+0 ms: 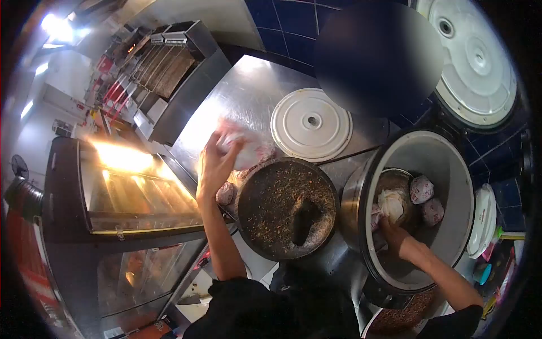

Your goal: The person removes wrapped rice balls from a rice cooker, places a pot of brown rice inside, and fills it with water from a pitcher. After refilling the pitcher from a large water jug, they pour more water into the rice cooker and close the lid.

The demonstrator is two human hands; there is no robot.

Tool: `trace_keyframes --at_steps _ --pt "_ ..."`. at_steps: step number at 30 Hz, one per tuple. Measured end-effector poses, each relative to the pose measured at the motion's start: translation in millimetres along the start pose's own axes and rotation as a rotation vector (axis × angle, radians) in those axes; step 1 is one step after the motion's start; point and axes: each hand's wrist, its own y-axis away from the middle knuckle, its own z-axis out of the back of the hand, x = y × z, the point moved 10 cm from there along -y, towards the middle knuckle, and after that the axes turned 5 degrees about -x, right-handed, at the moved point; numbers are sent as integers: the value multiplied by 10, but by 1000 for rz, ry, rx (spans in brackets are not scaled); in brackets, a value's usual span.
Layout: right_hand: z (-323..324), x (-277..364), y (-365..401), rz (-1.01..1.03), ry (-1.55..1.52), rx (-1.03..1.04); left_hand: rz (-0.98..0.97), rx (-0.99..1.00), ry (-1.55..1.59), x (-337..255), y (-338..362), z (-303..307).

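Parcel-handling step — left hand (212,163) grips a parcel (246,154); right hand (402,240), grip unclear, is inside the pot (453,175) — a secure pinch seems needed.

Dark blue wall tiles (294,21) edge a steel counter (257,85), ceiling lights (57,28) glaring.

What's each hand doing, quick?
Left hand: holding a blurred wrapped bundle.
Right hand: at crumpled white wrapping inside the pot; grip can't be told.

Near the middle, I see the left hand (213,164) holding a blurry wrap (244,152); far right, the right hand (397,234) dips into a pot (432,152).
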Motion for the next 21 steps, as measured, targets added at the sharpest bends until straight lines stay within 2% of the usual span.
trace_keyframes --at_steps 1,2,3,4,5,6,7,8,9,10,11,12,13,15,16,17,18,19,20,21 --pt "-121 -97 -20 -9 12 11 104 -32 -91 412 -76 47" --pt "-125 -181 -44 -5 -52 -106 209 -58 -184 1021 -200 21" --pt "-88 -234 -74 -5 -114 -224 150 -128 -243 1738 -420 -44" --pt "-160 -242 -170 -28 -107 -211 230 -128 -235 1860 -370 -40" --pt "-112 -281 -241 -68 -496 -315 341 -13 -290 2749 -581 -257" --pt "-23 -380 -172 -122 -880 -439 283 104 -455 3155 -698 -440" --pt "40 -243 -84 -105 -504 -367 399 122 -440 3644 -798 -544" --pt "-153 -359 -149 -345 -1232 -347 492 127 -594 2610 -385 -303" --pt "39 -213 -59 31 -663 -473 503 -69 -513 2063 -190 -149" --pt "192 -51 -8 44 -251 -531 346 -125 -135 2217 -344 -329" --pt "244 -37 30 -5 -254 -546 16 -157 -51 1830 -431 -394" --pt "176 -26 6 -50 -219 -431 -59 -127 -9 1096 -270 -404" --pt "89 -44 13 -87 -190 -319 -185 -53 272 387 -69 -483" --pt "129 -70 90 -82 -130 -384 -424 119 282 -789 309 -689" --pt "169 -57 140 -54 -55 -431 -677 222 320 -1347 596 -789" --pt "270 -60 260 -65 -67 -456 -757 356 293 -1805 903 -926" --pt "392 -52 408 -80 -80 -424 -860 525 301 -2171 1215 -1099" --pt "455 -91 501 -90 -92 -390 -981 675 160 -2411 1498 -1364" --pt "413 -281 533 -172 -85 -367 -1127 792 112 -2516 1755 -1653" --pt "534 -268 680 -168 -99 -391 -1202 902 -164 -2489 1966 -2037"
